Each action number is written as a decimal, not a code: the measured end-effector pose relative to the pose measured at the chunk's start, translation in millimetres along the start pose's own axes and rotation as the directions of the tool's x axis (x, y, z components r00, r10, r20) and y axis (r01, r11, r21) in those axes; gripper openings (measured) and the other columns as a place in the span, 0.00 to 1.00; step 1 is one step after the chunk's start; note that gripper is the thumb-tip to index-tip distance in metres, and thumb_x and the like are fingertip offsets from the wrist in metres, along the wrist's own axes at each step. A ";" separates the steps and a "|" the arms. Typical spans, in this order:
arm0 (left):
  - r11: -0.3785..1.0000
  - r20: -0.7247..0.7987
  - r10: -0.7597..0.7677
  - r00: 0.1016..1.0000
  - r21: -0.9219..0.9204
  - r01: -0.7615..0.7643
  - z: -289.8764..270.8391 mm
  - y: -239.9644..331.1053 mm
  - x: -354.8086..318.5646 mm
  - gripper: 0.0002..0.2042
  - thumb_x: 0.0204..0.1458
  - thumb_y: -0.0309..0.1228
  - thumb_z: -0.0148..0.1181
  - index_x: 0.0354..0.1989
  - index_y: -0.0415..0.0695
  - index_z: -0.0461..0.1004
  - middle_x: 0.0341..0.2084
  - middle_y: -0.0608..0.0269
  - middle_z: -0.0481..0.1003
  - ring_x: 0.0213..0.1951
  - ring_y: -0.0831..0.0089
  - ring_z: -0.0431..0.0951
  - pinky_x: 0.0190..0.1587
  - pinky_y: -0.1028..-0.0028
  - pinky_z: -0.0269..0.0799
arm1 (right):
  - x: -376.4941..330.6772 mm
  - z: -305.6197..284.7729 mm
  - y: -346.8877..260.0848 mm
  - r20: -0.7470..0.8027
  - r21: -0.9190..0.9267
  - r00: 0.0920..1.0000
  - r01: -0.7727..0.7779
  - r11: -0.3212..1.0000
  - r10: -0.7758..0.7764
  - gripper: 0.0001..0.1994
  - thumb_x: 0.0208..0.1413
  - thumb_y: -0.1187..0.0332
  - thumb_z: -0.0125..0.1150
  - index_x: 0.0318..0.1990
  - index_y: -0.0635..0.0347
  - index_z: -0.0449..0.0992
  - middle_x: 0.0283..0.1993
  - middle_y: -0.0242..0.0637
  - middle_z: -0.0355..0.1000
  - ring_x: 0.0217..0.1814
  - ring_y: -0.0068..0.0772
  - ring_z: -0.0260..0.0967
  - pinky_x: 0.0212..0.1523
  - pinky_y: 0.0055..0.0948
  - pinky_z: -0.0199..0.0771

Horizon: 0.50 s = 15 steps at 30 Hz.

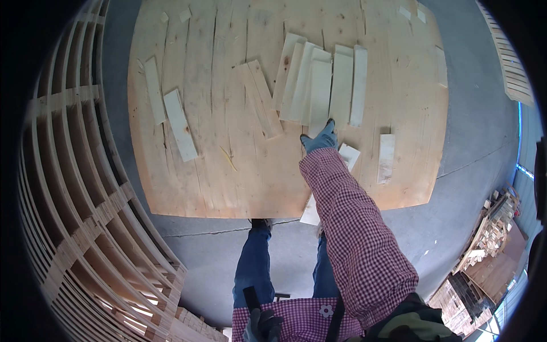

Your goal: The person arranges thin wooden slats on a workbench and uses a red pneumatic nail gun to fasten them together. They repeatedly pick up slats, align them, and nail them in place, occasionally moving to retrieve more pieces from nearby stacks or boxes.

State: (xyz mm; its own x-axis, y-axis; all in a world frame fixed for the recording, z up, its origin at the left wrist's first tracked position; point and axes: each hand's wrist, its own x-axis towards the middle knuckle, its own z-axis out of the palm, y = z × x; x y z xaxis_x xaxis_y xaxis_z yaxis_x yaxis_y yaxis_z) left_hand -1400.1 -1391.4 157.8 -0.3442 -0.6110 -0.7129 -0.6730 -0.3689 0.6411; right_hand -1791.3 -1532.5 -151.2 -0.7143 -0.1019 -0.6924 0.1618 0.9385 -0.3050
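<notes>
My right hand (321, 138), in a grey-blue glove with dark fingertips, reaches over the wooden tabletop (199, 188). Its thumb and forefinger are spread at the near end of a pale wooden slat (321, 85); whether they touch it I cannot tell. That slat lies in an overlapping fan of similar slats (289, 74). Another slat (349, 155) shows partly from under my right forearm, and a pale piece (310, 212) juts past the table's near edge. Low in the view, my left hand (263, 326), also gloved, is closed around a black bar-shaped object (250, 297), its kind unclear.
Loose slats lie at the table's left (180, 125), middle (261, 100) and right (386, 158). Small offcuts (185, 15) sit along the far side. A tall slatted wooden stack (85, 216) stands at left. Scrap wood (493, 233) is piled on the right.
</notes>
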 end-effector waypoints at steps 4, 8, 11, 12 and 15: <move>0.974 0.138 0.185 0.973 0.108 -0.200 -3.0 -5.7 5.2 0.32 0.52 0.18 0.49 0.67 0.38 0.46 0.51 0.46 0.69 0.44 0.62 0.77 0.43 0.69 0.74 | 12.2 7.5 13.7 -0.063 0.104 0.992 0.112 0.988 -0.105 0.46 0.39 0.58 0.71 0.64 0.62 0.50 0.51 0.53 0.66 0.54 0.44 0.67 0.55 0.40 0.68; 0.980 0.171 0.160 0.972 0.091 -0.177 1.4 8.6 12.0 0.30 0.52 0.18 0.49 0.65 0.38 0.50 0.48 0.46 0.70 0.45 0.62 0.77 0.41 0.72 0.75 | 12.5 1.1 21.6 -0.041 0.449 0.982 0.183 0.874 -0.185 0.46 0.37 0.58 0.71 0.63 0.67 0.51 0.47 0.53 0.69 0.51 0.45 0.69 0.52 0.38 0.69; 0.978 0.225 0.162 0.961 0.094 -0.187 0.7 0.9 16.8 0.29 0.52 0.18 0.50 0.64 0.39 0.52 0.46 0.47 0.72 0.42 0.64 0.78 0.37 0.75 0.75 | 36.9 -10.4 -10.6 -0.022 0.216 0.988 0.153 0.964 -0.152 0.45 0.39 0.54 0.70 0.62 0.68 0.53 0.54 0.54 0.67 0.56 0.48 0.67 0.55 0.40 0.67; 0.994 0.250 0.072 0.966 0.059 -0.090 -2.2 -24.8 9.9 0.29 0.52 0.19 0.51 0.64 0.39 0.53 0.47 0.48 0.71 0.42 0.64 0.78 0.36 0.76 0.74 | 43.3 -8.2 -21.2 0.000 0.155 0.994 0.106 0.982 -0.107 0.45 0.40 0.53 0.69 0.62 0.68 0.53 0.56 0.54 0.65 0.57 0.48 0.66 0.56 0.40 0.67; 0.977 0.347 -0.195 0.917 -0.018 0.214 -12.7 -96.1 -17.3 0.27 0.54 0.23 0.52 0.64 0.41 0.54 0.49 0.50 0.70 0.42 0.66 0.77 0.34 0.79 0.73 | 49.7 10.3 -39.6 -0.019 -0.093 1.000 0.004 0.996 -0.006 0.46 0.45 0.46 0.64 0.64 0.67 0.50 0.62 0.52 0.59 0.62 0.47 0.61 0.60 0.39 0.64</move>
State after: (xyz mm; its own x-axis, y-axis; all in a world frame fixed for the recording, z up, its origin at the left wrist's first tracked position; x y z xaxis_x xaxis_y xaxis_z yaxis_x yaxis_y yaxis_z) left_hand -1321.1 -1354.3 112.1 -0.4117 -0.2459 -0.8775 -0.7194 -0.5034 0.4786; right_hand -1826.2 -1578.0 -180.2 -0.7279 -0.1010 -0.6782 0.0950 0.9647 -0.2457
